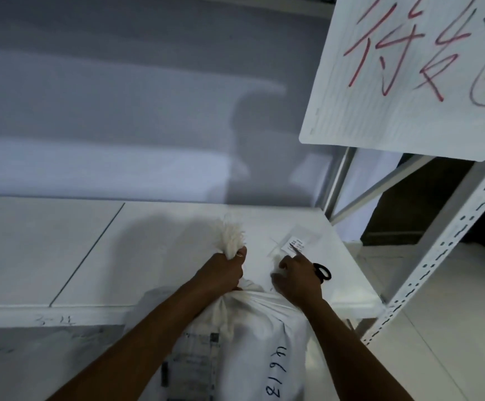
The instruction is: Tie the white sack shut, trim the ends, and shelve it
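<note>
A white sack with black handwritten digits and a printed label stands upright against the front edge of a white shelf. My left hand is clenched around its gathered neck, and the frayed top sticks up above my fist. My right hand holds black-handled scissors, blade tip pointing up and away, just right of the neck. Whether a tie is around the neck is hidden by my hands.
A small clear pouch with a printed slip lies on the shelf beyond my right hand. A white perforated rack upright rises at right. A white sign with red writing hangs overhead at upper right.
</note>
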